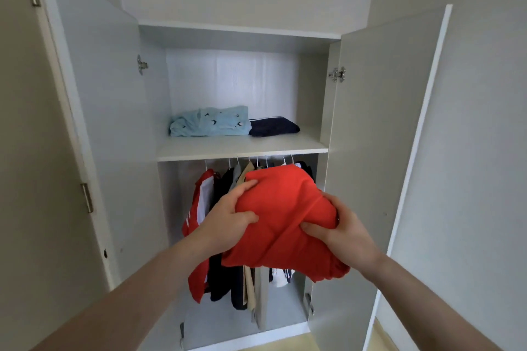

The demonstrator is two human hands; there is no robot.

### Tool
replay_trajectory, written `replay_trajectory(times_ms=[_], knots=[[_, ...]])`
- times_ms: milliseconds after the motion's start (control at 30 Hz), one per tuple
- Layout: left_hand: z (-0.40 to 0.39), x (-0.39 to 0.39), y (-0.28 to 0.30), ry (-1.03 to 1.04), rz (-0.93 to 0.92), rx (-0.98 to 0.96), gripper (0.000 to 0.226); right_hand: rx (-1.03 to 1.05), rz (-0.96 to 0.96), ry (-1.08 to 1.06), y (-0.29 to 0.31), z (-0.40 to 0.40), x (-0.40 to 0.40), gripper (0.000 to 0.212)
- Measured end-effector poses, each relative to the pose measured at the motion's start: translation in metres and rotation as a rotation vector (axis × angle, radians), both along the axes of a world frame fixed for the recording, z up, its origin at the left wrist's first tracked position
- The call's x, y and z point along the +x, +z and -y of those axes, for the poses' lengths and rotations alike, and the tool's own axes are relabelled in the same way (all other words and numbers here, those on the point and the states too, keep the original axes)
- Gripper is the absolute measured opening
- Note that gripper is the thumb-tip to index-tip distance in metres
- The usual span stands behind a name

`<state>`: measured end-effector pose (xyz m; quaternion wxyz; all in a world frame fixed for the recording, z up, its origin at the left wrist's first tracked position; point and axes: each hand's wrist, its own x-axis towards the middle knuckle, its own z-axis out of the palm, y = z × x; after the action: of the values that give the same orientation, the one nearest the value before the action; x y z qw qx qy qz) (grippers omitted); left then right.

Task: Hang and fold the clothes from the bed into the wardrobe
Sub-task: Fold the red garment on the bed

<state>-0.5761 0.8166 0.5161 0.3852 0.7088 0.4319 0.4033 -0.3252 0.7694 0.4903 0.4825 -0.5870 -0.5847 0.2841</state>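
A white shelf point(242, 148) spans the open wardrobe above the hanging rail. Two folded garments lie directly on it, toward the back. A light blue garment with small dark bird prints point(209, 122) sits at its centre-left. Touching it at 3 o'clock lies a dark navy garment with white stripes point(273, 127). The shelf's front strip is bare.

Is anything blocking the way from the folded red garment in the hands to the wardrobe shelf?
Nothing visible does. Both doors stand open, and the shelf has bare board in front and right of the light blue garment and dark garment. The left hand and right hand hold the red garment below shelf level.
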Motion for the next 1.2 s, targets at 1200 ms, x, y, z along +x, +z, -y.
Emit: replay_trajectory(times_ms=[1200], knots=[[-0.629, 0.191, 0.067, -0.011, -0.029, -0.004, 0.069, -0.042, 0.040, -0.250, 0.078, -0.600, 0.158, 0.077]])
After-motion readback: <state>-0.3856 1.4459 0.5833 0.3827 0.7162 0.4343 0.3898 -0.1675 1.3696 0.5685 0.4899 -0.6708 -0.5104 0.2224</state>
